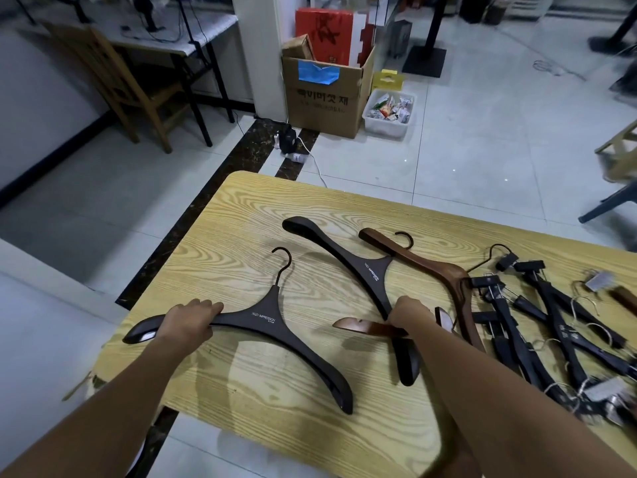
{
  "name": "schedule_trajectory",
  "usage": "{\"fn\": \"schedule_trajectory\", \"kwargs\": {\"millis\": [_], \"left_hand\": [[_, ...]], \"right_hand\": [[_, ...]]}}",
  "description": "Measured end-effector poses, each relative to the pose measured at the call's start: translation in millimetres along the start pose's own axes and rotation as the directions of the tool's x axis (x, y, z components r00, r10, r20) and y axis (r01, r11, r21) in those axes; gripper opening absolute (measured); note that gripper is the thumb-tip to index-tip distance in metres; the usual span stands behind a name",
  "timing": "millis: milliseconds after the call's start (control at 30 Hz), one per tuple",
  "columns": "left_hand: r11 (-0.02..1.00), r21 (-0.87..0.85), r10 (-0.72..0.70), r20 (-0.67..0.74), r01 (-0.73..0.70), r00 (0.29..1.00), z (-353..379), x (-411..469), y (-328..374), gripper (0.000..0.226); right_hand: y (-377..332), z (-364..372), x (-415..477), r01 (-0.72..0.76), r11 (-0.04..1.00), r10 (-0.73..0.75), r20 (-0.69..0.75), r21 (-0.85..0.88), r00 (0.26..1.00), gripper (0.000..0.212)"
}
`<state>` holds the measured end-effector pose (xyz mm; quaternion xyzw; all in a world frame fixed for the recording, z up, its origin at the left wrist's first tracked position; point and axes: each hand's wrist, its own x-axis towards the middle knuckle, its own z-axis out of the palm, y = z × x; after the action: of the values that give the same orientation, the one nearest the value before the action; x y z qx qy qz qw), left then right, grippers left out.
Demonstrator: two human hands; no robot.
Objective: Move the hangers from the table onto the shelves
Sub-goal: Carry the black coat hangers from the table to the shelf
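Here, the left hand (188,320) curls its fingers over the left arm of a dark hanger (265,317) lying flat on the near-left part of the table (241,208). Its long axis runs from the left to the near right, and its hook points away from the person. The right hand (410,317) closes its fingers over a red-brown hanger (365,327), whose free end points left, just where it crosses the near arm of a second dark hanger (374,270). That one runs from far left to near right, its hook pointing right over a brown hanger (448,272). A heap of black clip hangers (551,322) lies on the table's right side
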<state>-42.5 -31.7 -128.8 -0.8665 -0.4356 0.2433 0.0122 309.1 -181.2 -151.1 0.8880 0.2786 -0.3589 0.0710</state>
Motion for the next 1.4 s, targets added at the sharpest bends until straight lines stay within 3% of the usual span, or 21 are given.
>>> {"fn": "schedule_trajectory", "kwargs": {"millis": [200,367,567,700,800,933,1100,1233,1400], "left_hand": [[1.000,0.013,0.003,0.001,-0.003,1.000,3,-9,1,0.026],[0.999,0.040,-0.009,0.001,0.009,1.000,3,-15,-4,0.028],[0.999,0.047,-0.015,-0.006,0.016,1.000,-2,-18,-3,0.026],[0.999,0.038,-0.012,-0.024,0.012,1.000,-8,-17,-2,0.024],[0.999,0.033,-0.018,-0.036,0.019,0.999,-11,-17,-5,0.023],[0.999,0.024,-0.031,-0.040,0.032,0.999,-11,-17,-7,0.023],[1.000,0.017,-0.022,-0.031,0.023,0.999,-7,-18,-6,0.025],[1.000,0.023,-0.015,-0.026,0.016,1.000,-7,-19,-3,0.026],[1.000,0.029,-0.006,-0.021,0.006,1.000,-8,-21,0,0.026]], "right_hand": [[2,3,-1,0.029,0.994,-0.030,-0.008,-0.105,1.000,0.029],[-4,2,0,0.187,0.956,-0.175,0.073,-0.227,0.982,0.029],[-12,-5,0,0.271,0.960,-0.259,0.145,-0.071,0.955,0.042],[-17,-16,-3,0.209,0.973,-0.225,0.202,0.098,0.953,0.063],[-21,-26,-11,0.155,0.982,-0.181,0.299,0.108,0.937,0.070],[-23,-25,-12,0.038,0.979,-0.115,0.386,0.200,0.915,0.103],[-21,-21,-2,-0.027,0.957,-0.047,0.248,0.289,0.968,0.080],[-23,-15,-2,0.053,0.962,-0.069,0.052,0.268,0.996,0.050],[-26,-7,-14,0.092,0.977,-0.084,-0.047,0.194,0.995,0.051]]}}
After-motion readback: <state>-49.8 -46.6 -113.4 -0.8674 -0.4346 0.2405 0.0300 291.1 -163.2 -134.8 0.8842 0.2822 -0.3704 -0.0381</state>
